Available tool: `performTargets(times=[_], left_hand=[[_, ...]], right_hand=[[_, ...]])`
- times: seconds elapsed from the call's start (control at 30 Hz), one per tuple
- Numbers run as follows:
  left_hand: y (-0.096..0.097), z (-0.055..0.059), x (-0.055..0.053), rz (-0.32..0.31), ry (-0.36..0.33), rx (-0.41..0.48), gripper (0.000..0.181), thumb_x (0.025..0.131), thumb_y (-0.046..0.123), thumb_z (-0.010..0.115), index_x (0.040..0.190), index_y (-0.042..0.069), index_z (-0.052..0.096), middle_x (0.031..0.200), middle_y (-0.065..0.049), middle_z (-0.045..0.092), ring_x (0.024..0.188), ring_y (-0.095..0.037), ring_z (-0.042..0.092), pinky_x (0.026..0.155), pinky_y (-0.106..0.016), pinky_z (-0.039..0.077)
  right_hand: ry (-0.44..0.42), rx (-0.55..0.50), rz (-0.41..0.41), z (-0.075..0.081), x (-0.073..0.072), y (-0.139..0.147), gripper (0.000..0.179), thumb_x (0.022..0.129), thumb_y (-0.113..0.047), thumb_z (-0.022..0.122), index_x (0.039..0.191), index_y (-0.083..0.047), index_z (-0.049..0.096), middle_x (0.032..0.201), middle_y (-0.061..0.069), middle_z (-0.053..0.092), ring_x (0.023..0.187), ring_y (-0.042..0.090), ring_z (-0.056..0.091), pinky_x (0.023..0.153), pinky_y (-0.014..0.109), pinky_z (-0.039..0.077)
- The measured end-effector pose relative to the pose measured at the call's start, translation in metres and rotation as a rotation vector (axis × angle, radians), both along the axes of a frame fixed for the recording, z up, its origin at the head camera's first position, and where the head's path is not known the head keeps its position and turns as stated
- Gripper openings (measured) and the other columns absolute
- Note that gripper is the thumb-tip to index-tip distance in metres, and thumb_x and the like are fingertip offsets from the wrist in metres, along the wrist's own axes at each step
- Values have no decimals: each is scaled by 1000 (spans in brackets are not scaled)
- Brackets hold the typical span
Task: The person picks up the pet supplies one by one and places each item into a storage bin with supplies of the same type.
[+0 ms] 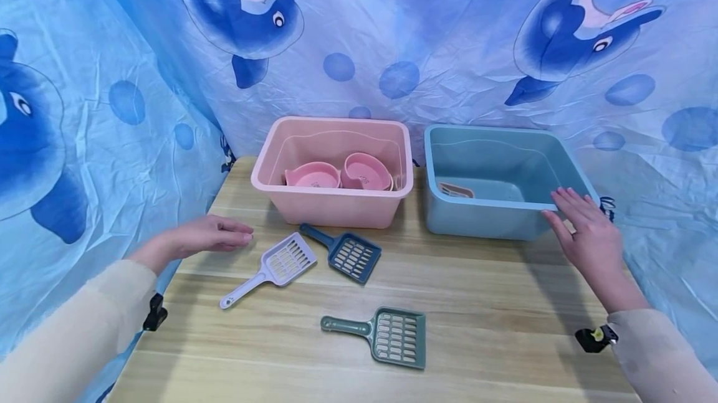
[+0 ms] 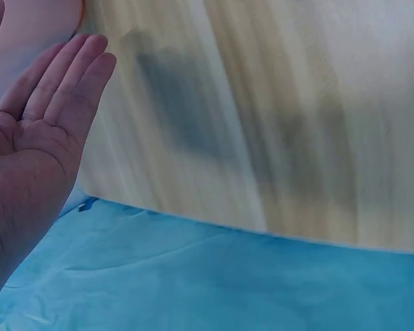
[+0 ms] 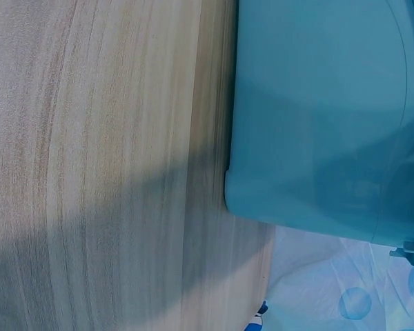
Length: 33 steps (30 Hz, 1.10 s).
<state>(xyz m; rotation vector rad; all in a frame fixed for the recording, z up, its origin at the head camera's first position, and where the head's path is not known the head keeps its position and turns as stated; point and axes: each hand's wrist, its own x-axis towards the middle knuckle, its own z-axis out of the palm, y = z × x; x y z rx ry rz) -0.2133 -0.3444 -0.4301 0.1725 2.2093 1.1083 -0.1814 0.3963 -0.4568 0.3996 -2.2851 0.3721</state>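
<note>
I'm watching the left hand (image 1: 207,235) hovering above the wooden surface (image 1: 493,322), its fingers lying nearly straight and side by side. Just to its right, a lavender litter scoop (image 1: 269,270) is resting with its handle pointing back toward the wearer; beyond that, farther right, a navy litter scoop (image 1: 336,248) is lying before the pink bin (image 1: 336,208). Ahead and to the right of this hand, that bin is holding pink dishes (image 1: 364,169).

Between both hands, nearer the wearer, a green litter scoop (image 1: 371,329) is lying flat.

The right hand (image 1: 591,235) is reaching over the near right corner of the blue bin (image 1: 482,222), fingers extended, thumb apart; its wrist camera is barely catching it, so I can't tell whether it's pressing the rim. Left of it, inside that bin, a brownish slotted scoop (image 1: 457,190) is sitting.
</note>
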Motion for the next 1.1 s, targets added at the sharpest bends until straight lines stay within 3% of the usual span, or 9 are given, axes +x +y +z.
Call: performTargets(times=[0.23, 0.4, 0.63, 0.83, 1.1], left_hand=[[5, -27, 1, 92, -75, 143, 63, 108, 24, 66, 152, -16, 45, 153, -30, 56, 134, -34, 64, 112, -46, 55], [10, -36, 0, 129, -147, 213, 55, 110, 24, 64, 148, -14, 52, 144, -25, 65, 128, -29, 69, 109, -43, 57], [15, -44, 0, 155, -209, 247, 41, 109, 23, 65, 135, -8, 67, 128, -15, 76, 114, -19, 74, 103, -40, 61], [20, -46, 1, 153, -215, 248, 35, 108, 19, 67, 130, -7, 72, 121, -13, 78, 108, -18, 75, 99, -38, 63], [25, -44, -3, 116, -171, 190, 41, 107, 18, 68, 135, -11, 67, 125, -19, 76, 109, -19, 76, 97, -39, 64]], right_hand=[[11, -9, 2, 2, 1, 1, 78, 106, -68, 47, 135, 0, 72, 134, 23, 70, 128, 45, 66, 128, 42, 36], [14, -5, -3, 3, 2, 0, 78, 106, -69, 46, 135, -1, 73, 135, 22, 71, 128, 44, 66, 127, 41, 37], [1, 3, 1, 2, 3, -2, 80, 105, -70, 45, 136, -2, 72, 135, 22, 71, 127, 45, 67, 128, 41, 36], [-19, 5, 0, 2, 4, -3, 77, 105, -69, 48, 136, -3, 72, 136, 21, 71, 127, 44, 67, 128, 40, 36], [-22, 6, -9, 3, 5, -1, 83, 103, -73, 44, 136, -3, 72, 135, 21, 71, 126, 45, 67, 128, 39, 35]])
